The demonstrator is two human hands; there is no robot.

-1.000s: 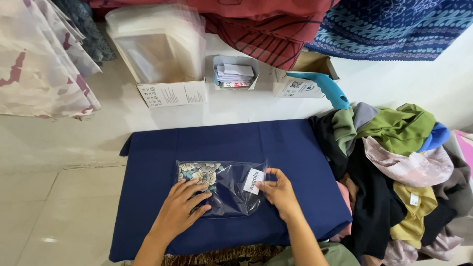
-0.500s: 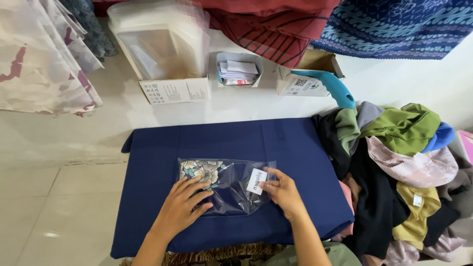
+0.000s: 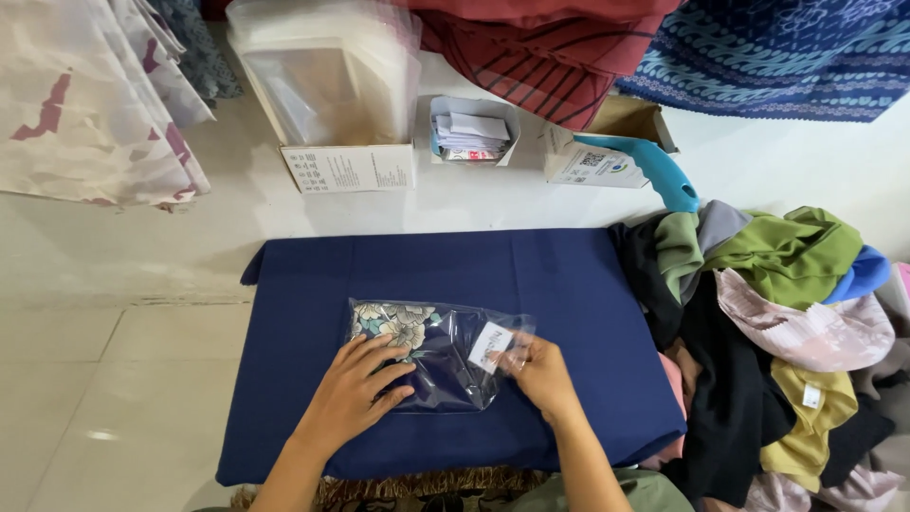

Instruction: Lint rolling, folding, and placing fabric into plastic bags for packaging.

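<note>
A clear plastic bag (image 3: 438,354) lies flat near the middle of a navy blue cloth (image 3: 569,284) spread over a low surface on the pale tiled floor (image 3: 85,398); inside it sits a folded dark garment with a floral print showing at the bag's upper left corner. The left hand (image 3: 355,391) rests palm down on the bag's lower left part, fingers spread and stretched flat, pressing rather than gripping; the right hand (image 3: 538,372) is at the bag's right edge, its fingertips pinched together on the plastic just beside a small white label (image 3: 491,346) stuck to the bag. To the right of the cloth is a heap of mixed clothes (image 3: 787,341) in green, black, pink, mustard and blue, touching the cloth's edge. Beyond the cloth, against the wall, stand a cardboard box of clear bags (image 3: 332,95), a small box of cards (image 3: 471,133) and a teal-handled tool (image 3: 654,169) resting on another box.
</note>
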